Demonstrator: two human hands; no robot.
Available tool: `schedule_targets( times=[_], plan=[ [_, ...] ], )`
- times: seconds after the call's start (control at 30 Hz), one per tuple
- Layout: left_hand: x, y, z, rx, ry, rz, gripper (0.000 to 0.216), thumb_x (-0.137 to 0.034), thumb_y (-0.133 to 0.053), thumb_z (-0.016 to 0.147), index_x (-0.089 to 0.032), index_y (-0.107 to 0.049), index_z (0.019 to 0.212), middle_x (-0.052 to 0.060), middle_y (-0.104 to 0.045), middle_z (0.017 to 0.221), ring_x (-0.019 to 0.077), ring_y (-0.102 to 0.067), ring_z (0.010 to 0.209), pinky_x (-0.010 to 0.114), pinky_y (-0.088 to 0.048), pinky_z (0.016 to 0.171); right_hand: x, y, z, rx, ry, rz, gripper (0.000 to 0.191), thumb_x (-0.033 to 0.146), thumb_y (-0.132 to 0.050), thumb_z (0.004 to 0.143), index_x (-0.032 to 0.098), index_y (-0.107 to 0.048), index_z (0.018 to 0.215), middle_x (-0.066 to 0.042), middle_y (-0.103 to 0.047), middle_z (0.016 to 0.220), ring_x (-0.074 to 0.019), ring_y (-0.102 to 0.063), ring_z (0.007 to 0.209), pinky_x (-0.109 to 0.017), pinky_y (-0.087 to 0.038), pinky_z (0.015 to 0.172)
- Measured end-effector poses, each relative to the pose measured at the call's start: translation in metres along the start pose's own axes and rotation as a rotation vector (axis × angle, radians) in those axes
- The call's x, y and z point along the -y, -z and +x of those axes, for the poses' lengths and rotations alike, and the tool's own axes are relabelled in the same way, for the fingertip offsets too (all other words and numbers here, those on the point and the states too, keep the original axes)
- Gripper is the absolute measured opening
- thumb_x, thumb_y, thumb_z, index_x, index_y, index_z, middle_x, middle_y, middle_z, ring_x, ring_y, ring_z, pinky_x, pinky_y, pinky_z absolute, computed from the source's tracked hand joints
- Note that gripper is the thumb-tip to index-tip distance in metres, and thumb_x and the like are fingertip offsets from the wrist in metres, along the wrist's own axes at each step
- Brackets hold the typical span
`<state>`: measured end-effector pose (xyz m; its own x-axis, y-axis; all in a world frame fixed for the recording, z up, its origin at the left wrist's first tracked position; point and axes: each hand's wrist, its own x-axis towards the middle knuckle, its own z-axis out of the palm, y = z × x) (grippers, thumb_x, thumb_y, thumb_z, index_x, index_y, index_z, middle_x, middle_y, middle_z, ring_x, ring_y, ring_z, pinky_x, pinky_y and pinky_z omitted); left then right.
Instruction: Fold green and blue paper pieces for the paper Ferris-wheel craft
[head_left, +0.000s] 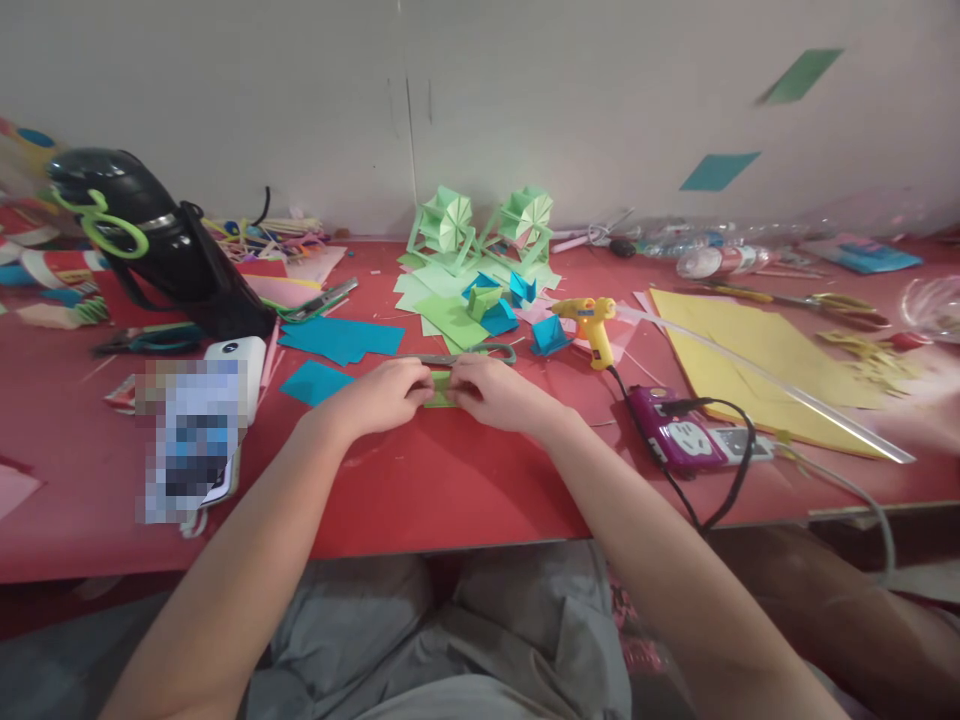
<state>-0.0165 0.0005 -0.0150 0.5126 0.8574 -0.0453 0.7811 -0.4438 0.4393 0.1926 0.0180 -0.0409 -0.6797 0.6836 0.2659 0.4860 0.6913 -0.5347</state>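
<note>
A small piece of green paper point(438, 391) lies low over the red tabletop, between my two hands. My left hand point(397, 392) has its fingers closed at the paper's left end. At the right end, the fingers of my right hand point(484, 390) are curled and pinch it too. Just behind my hands lies a pair of scissors point(499, 352). Blue paper sheets point(341, 338) rest to the left of them. Folded blue paper pieces point(551, 335) and light green sheets point(420, 290) sit beyond, near two green folded-paper wheel models point(448, 222).
A yellow glue gun point(596, 325) with a long clear stick stands right of my hands, near a purple power strip point(675, 430) and its cables. Yellow paper point(757, 365) lies farther right. On the left are a black bottle point(161, 240) and a phone point(199, 440).
</note>
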Motion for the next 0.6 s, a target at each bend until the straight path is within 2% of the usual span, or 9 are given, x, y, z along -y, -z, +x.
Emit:
schedule_targets(
  times=[0.1, 0.3, 0.47, 0.6],
  plan=[
    [-0.0022, -0.0025, 0.0006, -0.003, 0.031, 0.014, 0.012, -0.021, -0.048, 0.087, -0.020, -0.058, 0.080, 0.007, -0.064, 0.091, 0.0219, -0.061, 0.085, 0.032, -0.044, 0.071, -0.0007, -0.0017, 0.0002, -0.013, -0.007, 0.038, 0.009, 0.007, -0.058, 0.084, 0.014, -0.063, 0.086, -0.005, -0.059, 0.084, -0.0154, -0.053, 0.078, -0.026, -0.040, 0.073],
    [-0.0012, -0.0044, 0.0030, -0.008, 0.079, -0.103, 0.002, -0.021, -0.054, 0.083, -0.020, -0.056, 0.083, 0.003, -0.065, 0.079, 0.0183, -0.060, 0.071, 0.028, -0.042, 0.061, -0.0030, -0.0031, 0.0005, 0.005, -0.031, 0.064, 0.013, 0.003, -0.059, 0.082, 0.015, -0.063, 0.084, -0.003, -0.058, 0.084, -0.0140, -0.051, 0.076, -0.025, -0.038, 0.071],
    [-0.0041, -0.0045, 0.0054, -0.030, 0.134, -0.138, 0.008, -0.013, -0.056, 0.077, -0.020, -0.058, 0.078, 0.003, -0.066, 0.074, 0.0178, -0.061, 0.069, 0.026, -0.042, 0.059, -0.0015, -0.0040, 0.0016, -0.013, -0.067, 0.052, 0.012, 0.003, -0.063, 0.081, 0.014, -0.062, 0.084, -0.004, -0.059, 0.084, -0.0149, -0.052, 0.076, -0.025, -0.038, 0.070],
    [-0.0071, -0.0036, 0.0058, -0.053, 0.077, -0.164, 0.016, -0.005, -0.053, 0.072, -0.019, -0.061, 0.075, 0.002, -0.068, 0.074, 0.0161, -0.062, 0.068, 0.024, -0.043, 0.060, 0.0002, -0.0032, 0.0020, -0.001, -0.031, 0.047, 0.017, 0.000, -0.059, 0.081, 0.016, -0.064, 0.084, -0.005, -0.063, 0.086, -0.0160, -0.055, 0.080, -0.026, -0.039, 0.073]
  ],
)
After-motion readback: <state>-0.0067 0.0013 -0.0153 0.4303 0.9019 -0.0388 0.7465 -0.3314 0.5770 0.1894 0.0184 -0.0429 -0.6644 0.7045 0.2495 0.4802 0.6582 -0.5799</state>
